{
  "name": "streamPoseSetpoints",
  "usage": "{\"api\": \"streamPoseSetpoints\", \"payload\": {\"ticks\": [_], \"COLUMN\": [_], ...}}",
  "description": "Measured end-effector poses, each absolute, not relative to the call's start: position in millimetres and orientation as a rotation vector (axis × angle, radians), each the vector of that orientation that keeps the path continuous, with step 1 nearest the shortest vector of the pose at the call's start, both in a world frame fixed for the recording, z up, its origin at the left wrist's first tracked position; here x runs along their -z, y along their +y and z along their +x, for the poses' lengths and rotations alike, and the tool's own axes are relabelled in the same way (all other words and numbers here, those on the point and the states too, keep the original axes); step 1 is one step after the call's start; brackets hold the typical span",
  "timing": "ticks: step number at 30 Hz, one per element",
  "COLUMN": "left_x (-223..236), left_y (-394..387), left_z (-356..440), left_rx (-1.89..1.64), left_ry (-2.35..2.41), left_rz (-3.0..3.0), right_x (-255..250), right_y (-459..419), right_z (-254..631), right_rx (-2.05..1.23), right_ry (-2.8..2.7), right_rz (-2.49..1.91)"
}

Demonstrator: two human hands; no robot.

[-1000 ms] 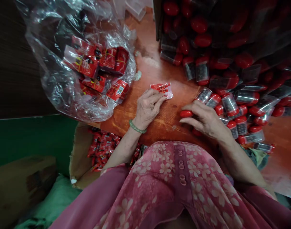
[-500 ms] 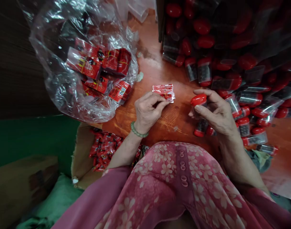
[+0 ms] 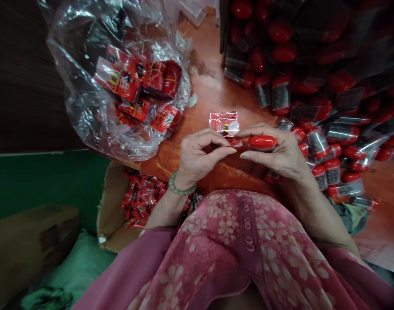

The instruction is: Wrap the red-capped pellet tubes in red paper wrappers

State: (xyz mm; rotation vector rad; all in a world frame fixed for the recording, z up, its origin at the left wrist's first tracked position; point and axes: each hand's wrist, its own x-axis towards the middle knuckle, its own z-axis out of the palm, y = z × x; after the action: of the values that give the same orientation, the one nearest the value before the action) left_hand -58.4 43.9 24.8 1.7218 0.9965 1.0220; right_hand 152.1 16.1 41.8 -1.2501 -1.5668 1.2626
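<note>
My right hand (image 3: pixel 277 146) is closed around a small clear container with a red cap (image 3: pixel 262 142), the cap facing up towards me. Close beside it, my left hand (image 3: pixel 205 150) pinches a red printed plastic label (image 3: pixel 236 142) between thumb and fingertips. The fingertips of both hands are only a little apart. Just beyond them a small stack of red printed labels (image 3: pixel 224 122) lies on the orange-red table (image 3: pixel 210 86). My fingers hide much of the held label and the body of the container.
A clear plastic bag (image 3: pixel 129 148) with bundled red labels lies open on the left. Below it, a cardboard box (image 3: pixel 110 206) holds many red-wrapped pieces (image 3: pixel 143 198). On the right is a large heap of red-capped clear containers (image 3: pixel 333 170) with dark contents.
My right hand has brought the red-capped container leftward, close to my left hand. My left hand has drawn a label slightly towards me, off the stack.
</note>
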Motion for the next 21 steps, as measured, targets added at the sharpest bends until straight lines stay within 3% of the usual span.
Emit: {"api": "streamPoseSetpoints", "payload": {"ticks": [8,21], "left_x": [-17.5,-11.8], "left_y": [36.2,26.5], "left_z": [-58.7,-57.7], "left_rx": [-0.999,-0.650], "left_ry": [0.950,0.978], "left_rz": [1.561,1.362], "right_x": [-38.1,-31.6], "right_y": [18.6,9.2], "right_z": [147.0,148.1], "right_rx": [-1.294,-1.191], "right_ry": [-1.577,-1.495], "right_rz": [-1.126,-1.344]}}
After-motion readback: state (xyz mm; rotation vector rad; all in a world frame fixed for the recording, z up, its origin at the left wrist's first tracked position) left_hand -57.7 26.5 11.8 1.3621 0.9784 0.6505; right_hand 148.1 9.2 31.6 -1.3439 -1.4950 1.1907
